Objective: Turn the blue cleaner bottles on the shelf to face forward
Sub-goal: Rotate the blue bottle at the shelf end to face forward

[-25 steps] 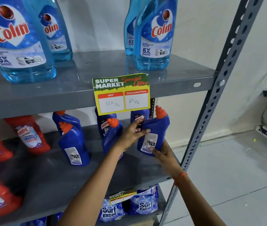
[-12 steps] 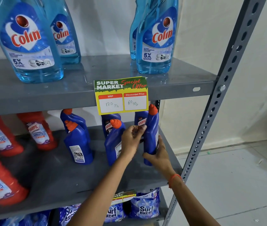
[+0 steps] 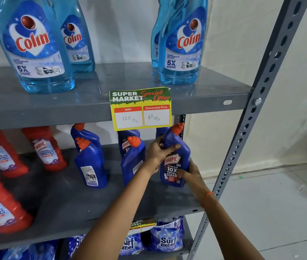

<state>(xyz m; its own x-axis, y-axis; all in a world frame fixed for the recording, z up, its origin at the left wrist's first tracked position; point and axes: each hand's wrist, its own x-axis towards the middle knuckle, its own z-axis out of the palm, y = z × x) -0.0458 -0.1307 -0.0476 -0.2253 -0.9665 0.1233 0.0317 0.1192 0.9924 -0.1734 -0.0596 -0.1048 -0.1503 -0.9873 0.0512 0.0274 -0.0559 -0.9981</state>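
Note:
On the middle grey shelf (image 3: 73, 199) stand several blue Harpic bottles with orange caps. Both hands hold the rightmost front bottle (image 3: 175, 162), whose Harpic front label now faces me. My left hand (image 3: 160, 151) grips its neck and upper body. My right hand (image 3: 190, 173) wraps its lower right side. Just left of it, a second blue bottle (image 3: 132, 160) shows its side and back label. Further left, a blue bottle (image 3: 90, 166) shows its back label with a barcode, with another blue bottle (image 3: 85, 134) behind it. Two more stand at the back, partly hidden.
Red Harpic bathroom cleaner bottles (image 3: 43, 147) fill the shelf's left side. Light blue Colin bottles (image 3: 34, 45) stand on the shelf above, where a price card (image 3: 141, 109) hangs from the edge. Surf Excel packs (image 3: 167, 237) lie below. A grey upright post (image 3: 242, 137) bounds the right side.
The held bottle has been rotated: its back label faced me a second ago, then its narrow side, and now its front label. Both hands stayed on it.

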